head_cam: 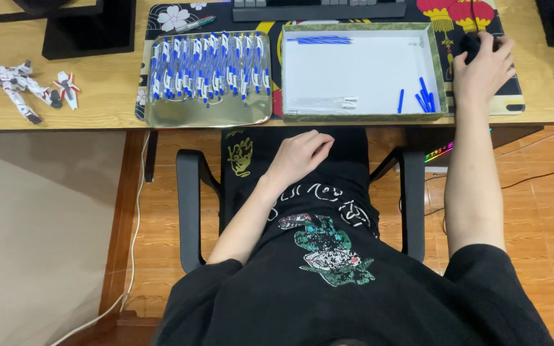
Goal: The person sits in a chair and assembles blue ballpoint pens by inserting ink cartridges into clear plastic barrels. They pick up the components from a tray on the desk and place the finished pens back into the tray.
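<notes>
The right hand [482, 67] lies cupped over a black computer mouse [471, 43], fingers curved down on it, just to the right of the green-rimmed shallow box [445, 77] that sits on the wooden tabletop [97, 109]. The left hand [299, 154] rests loosely curled on the person's lap below the box's near rim, holding nothing. Inside the box, a bundle of thin blue refills [318, 40] lies along the far left corner, too tightly packed to count; a cluster of clear tubes [322, 102] lies near the front left; at the front right are about five blue caps [424, 99], one [401, 100] set a little apart to the left. Left of the box, one silver tray [209, 114] holds a row of assembled blue-and-white pens [209, 67], too many and too overlapped for an exact count. One more pen [195, 24] lies beyond the tray. Well to the left of the box lies one white toy robot figure [14, 83] with a detached part [67, 88] beside it. One keyboard [318, 8] sits beyond the box.
</notes>
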